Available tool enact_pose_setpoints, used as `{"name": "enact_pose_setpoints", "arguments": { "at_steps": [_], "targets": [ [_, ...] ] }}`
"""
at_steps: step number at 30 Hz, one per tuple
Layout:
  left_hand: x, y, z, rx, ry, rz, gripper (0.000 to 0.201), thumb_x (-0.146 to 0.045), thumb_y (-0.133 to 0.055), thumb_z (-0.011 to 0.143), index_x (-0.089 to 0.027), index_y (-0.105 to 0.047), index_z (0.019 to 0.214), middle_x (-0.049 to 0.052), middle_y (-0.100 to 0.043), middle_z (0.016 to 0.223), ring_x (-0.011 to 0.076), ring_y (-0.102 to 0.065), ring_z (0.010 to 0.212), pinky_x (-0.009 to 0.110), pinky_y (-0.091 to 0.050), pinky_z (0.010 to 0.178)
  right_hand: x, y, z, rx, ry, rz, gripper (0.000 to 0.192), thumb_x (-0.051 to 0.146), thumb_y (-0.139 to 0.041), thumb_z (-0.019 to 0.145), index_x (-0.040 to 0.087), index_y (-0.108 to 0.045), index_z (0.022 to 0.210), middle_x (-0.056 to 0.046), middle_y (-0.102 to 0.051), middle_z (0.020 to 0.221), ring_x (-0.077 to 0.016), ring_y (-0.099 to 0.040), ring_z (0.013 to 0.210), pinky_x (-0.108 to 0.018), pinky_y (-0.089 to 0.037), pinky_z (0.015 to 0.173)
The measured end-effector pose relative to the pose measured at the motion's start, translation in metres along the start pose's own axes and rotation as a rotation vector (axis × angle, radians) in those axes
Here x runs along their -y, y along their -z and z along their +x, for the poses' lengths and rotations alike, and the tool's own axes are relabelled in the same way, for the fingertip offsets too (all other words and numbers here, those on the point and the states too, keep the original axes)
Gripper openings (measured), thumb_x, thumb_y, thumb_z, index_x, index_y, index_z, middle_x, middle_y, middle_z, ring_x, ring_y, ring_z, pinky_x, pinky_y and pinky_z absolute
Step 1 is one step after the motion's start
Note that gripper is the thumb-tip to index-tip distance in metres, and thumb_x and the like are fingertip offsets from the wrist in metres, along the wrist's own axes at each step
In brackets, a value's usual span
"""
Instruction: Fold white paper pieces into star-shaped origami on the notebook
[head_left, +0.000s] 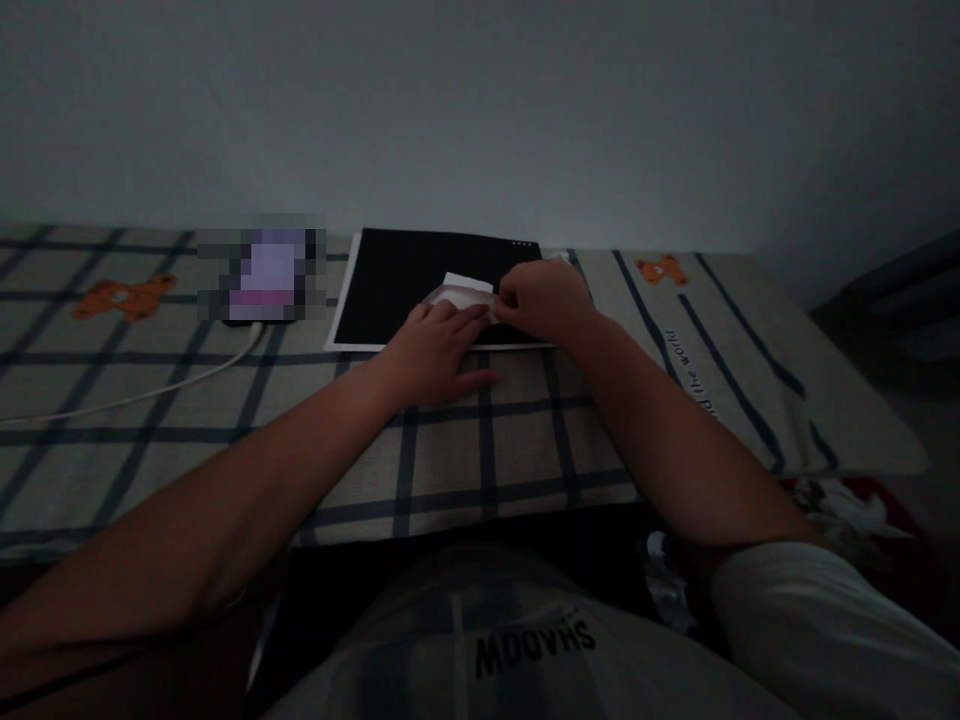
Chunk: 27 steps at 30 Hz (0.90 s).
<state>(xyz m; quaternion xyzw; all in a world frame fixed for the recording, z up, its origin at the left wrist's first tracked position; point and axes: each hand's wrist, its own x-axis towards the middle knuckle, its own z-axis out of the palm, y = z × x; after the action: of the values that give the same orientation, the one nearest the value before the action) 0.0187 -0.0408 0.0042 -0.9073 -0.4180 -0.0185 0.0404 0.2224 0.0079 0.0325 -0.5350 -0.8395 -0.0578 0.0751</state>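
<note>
Two hands, left hand flat, right hand in pinching grip, half hiding dim folded paper.

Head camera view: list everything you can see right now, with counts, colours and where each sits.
Small white folded paper piece: one, white, on the black mat, pinched between both hands.
Black rectangular mat with a white edge: one, far middle of the cloth, by the wall.
Checked beige cloth with dark blue lines: one, covers the surface.
Orange bear prints: two, orange, far left and far right of the cloth.
White cable: one, left side, runs to the blurred-out item.
Blurred-out item: one, purple-grey, left of the mat; kind cannot be told.
Plain grey wall: behind.
Left hand: flat on the paper's near edge.
Right hand: pinching the paper's right end.
</note>
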Motion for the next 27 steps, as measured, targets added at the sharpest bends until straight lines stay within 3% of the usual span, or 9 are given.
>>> {"name": "enact_pose_setpoints", "arguments": {
  "at_steps": [7, 12, 19, 27],
  "targets": [
    [-0.004, 0.002, 0.001, 0.009, 0.018, -0.024, 0.085, -0.067, -0.053, 0.105, -0.011, -0.046, 0.168, 0.016, -0.045, 0.176, 0.0442, -0.050, 0.147, 0.054, -0.036, 0.118, 0.005, 0.002, 0.000, -0.014, -0.003, -0.096, 0.031, 0.034, -0.061, 0.100, 0.016, -0.086, 0.105, -0.016, -0.084, 0.105, -0.0320, -0.074, 0.098, -0.044, -0.052, 0.086],
    [-0.003, 0.001, 0.001, -0.003, 0.005, -0.017, 0.086, -0.068, -0.053, 0.105, -0.010, -0.046, 0.168, 0.017, -0.047, 0.175, 0.0444, -0.049, 0.148, 0.054, -0.037, 0.118, 0.008, 0.002, -0.001, -0.020, -0.062, -0.031, 0.027, 0.035, -0.064, 0.099, 0.017, -0.085, 0.099, -0.015, -0.082, 0.104, -0.0294, -0.072, 0.095, -0.041, -0.051, 0.084],
    [0.000, -0.001, -0.002, -0.022, -0.009, -0.021, 0.083, -0.067, -0.049, 0.107, -0.010, -0.046, 0.168, 0.016, -0.051, 0.172, 0.0417, -0.053, 0.144, 0.053, -0.038, 0.116, 0.003, -0.003, -0.003, -0.042, -0.062, 0.046, 0.026, 0.037, -0.063, 0.099, 0.018, -0.080, 0.106, -0.013, -0.081, 0.107, -0.0280, -0.070, 0.093, -0.039, -0.047, 0.079],
    [-0.002, 0.001, 0.000, -0.012, -0.020, -0.001, 0.083, -0.066, -0.048, 0.107, -0.009, -0.047, 0.167, 0.017, -0.051, 0.171, 0.0407, -0.053, 0.145, 0.052, -0.039, 0.117, 0.013, -0.017, 0.000, -0.036, -0.165, 0.073, 0.026, 0.033, -0.060, 0.099, 0.019, -0.081, 0.106, -0.016, -0.082, 0.109, -0.0332, -0.073, 0.103, -0.042, -0.054, 0.084]
  ]
}}
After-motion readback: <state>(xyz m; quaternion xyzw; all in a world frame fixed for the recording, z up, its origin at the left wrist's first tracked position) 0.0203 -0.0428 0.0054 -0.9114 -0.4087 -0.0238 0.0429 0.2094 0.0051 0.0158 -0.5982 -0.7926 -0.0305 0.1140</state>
